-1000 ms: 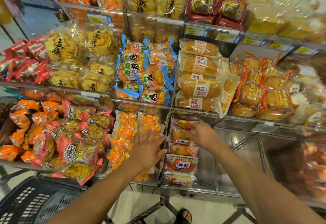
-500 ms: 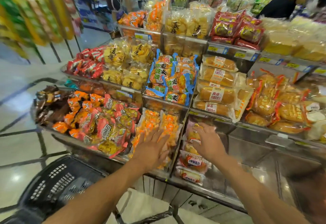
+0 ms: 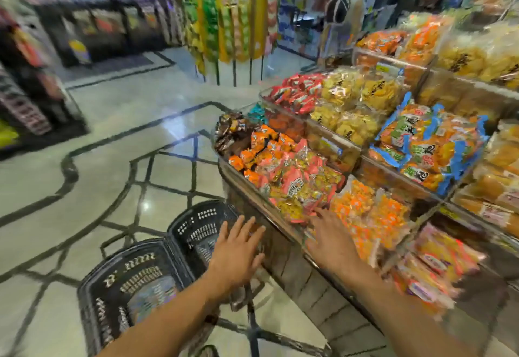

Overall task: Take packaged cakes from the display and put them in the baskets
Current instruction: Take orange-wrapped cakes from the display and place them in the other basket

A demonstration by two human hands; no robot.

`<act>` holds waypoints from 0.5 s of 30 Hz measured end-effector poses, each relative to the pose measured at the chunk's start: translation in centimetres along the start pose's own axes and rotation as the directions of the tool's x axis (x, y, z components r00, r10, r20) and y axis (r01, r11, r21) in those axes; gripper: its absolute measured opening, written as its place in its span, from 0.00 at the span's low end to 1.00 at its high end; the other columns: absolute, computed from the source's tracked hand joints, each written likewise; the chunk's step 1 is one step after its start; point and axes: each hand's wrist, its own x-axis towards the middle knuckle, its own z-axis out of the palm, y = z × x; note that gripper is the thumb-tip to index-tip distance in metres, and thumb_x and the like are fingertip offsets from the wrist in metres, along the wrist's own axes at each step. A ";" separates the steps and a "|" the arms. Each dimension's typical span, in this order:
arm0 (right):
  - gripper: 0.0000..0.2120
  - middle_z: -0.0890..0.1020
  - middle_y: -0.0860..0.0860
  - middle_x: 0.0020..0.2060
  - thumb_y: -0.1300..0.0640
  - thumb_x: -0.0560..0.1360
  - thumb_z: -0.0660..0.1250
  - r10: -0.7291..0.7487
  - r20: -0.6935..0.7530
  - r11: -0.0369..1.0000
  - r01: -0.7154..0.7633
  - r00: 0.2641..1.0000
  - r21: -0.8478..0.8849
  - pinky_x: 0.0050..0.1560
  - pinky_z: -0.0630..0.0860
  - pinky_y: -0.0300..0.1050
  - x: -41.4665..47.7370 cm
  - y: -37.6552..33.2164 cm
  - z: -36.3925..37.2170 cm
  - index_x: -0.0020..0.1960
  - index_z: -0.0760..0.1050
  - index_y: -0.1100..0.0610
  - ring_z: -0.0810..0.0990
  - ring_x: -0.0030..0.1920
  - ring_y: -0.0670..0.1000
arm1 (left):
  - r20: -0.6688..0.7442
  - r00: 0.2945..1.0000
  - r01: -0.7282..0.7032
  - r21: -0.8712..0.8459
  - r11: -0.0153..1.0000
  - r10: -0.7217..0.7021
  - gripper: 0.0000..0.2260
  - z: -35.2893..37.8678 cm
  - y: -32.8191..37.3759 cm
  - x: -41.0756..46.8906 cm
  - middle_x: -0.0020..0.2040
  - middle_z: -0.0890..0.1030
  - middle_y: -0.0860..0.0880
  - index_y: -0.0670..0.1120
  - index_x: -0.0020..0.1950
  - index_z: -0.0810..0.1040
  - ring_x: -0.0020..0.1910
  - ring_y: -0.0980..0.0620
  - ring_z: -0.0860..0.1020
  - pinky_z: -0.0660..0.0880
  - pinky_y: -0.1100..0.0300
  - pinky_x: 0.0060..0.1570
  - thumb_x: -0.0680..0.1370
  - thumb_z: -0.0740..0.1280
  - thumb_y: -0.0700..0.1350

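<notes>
Two black plastic baskets stand on the floor at the lower left, a nearer one (image 3: 126, 286) and a farther one (image 3: 196, 227). My left hand (image 3: 238, 252) hovers with fingers spread over the farther basket's right side and holds nothing. My right hand (image 3: 331, 238) is spread flat at the front of the bottom display tray, fingertips on orange packaged cakes (image 3: 362, 216) and next to red-and-yellow packaged cakes (image 3: 297, 185). More packaged cakes (image 3: 438, 261) fill the tray to the right. The view is blurred.
The tiered display (image 3: 280, 227) runs along the right with clear-fronted trays of blue-edged packs (image 3: 427, 149), yellow snack bags (image 3: 354, 104) and red packs (image 3: 297, 92). Tiled floor (image 3: 112, 146) stretches left. Shelves (image 3: 28, 76) and a hanging snack column (image 3: 224, 14) stand farther off.
The view has swung left toward the baskets and floor. My left hand moved off the orange packs to above the farther basket. My right hand shifted left onto the orange packs.
</notes>
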 end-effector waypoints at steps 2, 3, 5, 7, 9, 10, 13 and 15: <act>0.29 0.66 0.55 0.77 0.44 0.76 0.63 -0.067 0.031 0.998 0.067 0.997 -0.004 0.77 0.62 0.58 2.3 -3.9 0.7 0.76 0.66 0.50 0.61 0.78 0.59 | 0.015 0.997 0.076 -0.025 0.997 -0.076 0.33 0.8 -4.0 -1.5 0.84 0.58 0.47 0.56 0.83 0.60 0.83 0.42 0.53 0.52 0.34 0.78 0.79 0.48 0.64; 0.30 0.65 0.54 0.77 0.44 0.77 0.63 -0.097 0.043 0.995 0.097 0.994 -0.003 0.77 0.61 0.57 3.6 -5.8 1.2 0.77 0.64 0.48 0.60 0.78 0.59 | 0.027 0.993 0.115 -0.031 0.993 -0.114 0.32 1.4 -6.1 -2.2 0.84 0.56 0.47 0.56 0.83 0.58 0.84 0.42 0.52 0.49 0.34 0.78 0.80 0.49 0.64; 0.30 0.61 0.52 0.79 0.43 0.78 0.63 -0.135 0.062 0.991 0.135 0.989 0.015 0.77 0.58 0.57 6.3 -9.7 2.5 0.79 0.61 0.46 0.58 0.79 0.57 | 0.048 0.983 0.179 -0.028 0.983 -0.178 0.31 2.3 -10.1 -3.2 0.85 0.53 0.47 0.56 0.84 0.55 0.84 0.42 0.49 0.44 0.35 0.79 0.82 0.51 0.64; 0.30 0.59 0.50 0.80 0.43 0.79 0.62 -0.166 0.106 0.986 0.162 0.980 0.046 0.79 0.56 0.57 9.4 -13.5 4.2 0.79 0.60 0.45 0.56 0.80 0.56 | 0.074 0.972 0.228 -0.031 0.973 -0.225 0.30 3.2 -14.1 -4.0 0.85 0.52 0.47 0.56 0.84 0.55 0.84 0.42 0.49 0.45 0.34 0.79 0.83 0.52 0.64; 0.30 0.58 0.50 0.80 0.42 0.79 0.62 -0.178 0.173 0.982 0.166 0.969 0.086 0.79 0.55 0.57 12.8 -17.2 6.1 0.79 0.60 0.44 0.56 0.80 0.55 | 0.093 0.960 0.269 -0.039 0.962 -0.265 0.29 4.6 -18.4 -4.1 0.83 0.59 0.46 0.56 0.83 0.60 0.83 0.41 0.56 0.53 0.33 0.78 0.82 0.53 0.65; 0.30 0.58 0.50 0.80 0.42 0.78 0.63 -0.182 0.193 0.982 0.166 0.964 0.094 0.79 0.55 0.56 14.3 -18.8 7.2 0.79 0.61 0.44 0.57 0.79 0.55 | 0.105 0.954 0.287 -0.045 0.957 -0.281 0.29 5.6 -20.4 -4.0 0.82 0.63 0.46 0.56 0.81 0.62 0.81 0.41 0.60 0.58 0.32 0.76 0.82 0.54 0.65; 0.29 0.64 0.50 0.78 0.44 0.77 0.65 -0.192 0.196 0.980 0.177 0.962 0.092 0.76 0.60 0.53 18.4 -22.5 10.4 0.77 0.66 0.46 0.63 0.77 0.54 | 0.138 0.942 0.319 -0.076 0.945 -0.307 0.28 8.4 -25.2 -2.9 0.79 0.69 0.45 0.56 0.80 0.65 0.79 0.41 0.66 0.65 0.31 0.72 0.81 0.56 0.64; 0.29 0.65 0.51 0.77 0.43 0.77 0.65 -0.188 0.225 0.981 0.175 0.956 0.079 0.75 0.63 0.53 20.8 -24.0 12.8 0.76 0.66 0.47 0.64 0.77 0.54 | 0.147 0.938 0.328 -0.092 0.940 -0.313 0.29 9.9 -27.5 -1.9 0.81 0.65 0.45 0.56 0.81 0.61 0.80 0.41 0.63 0.61 0.30 0.74 0.82 0.55 0.64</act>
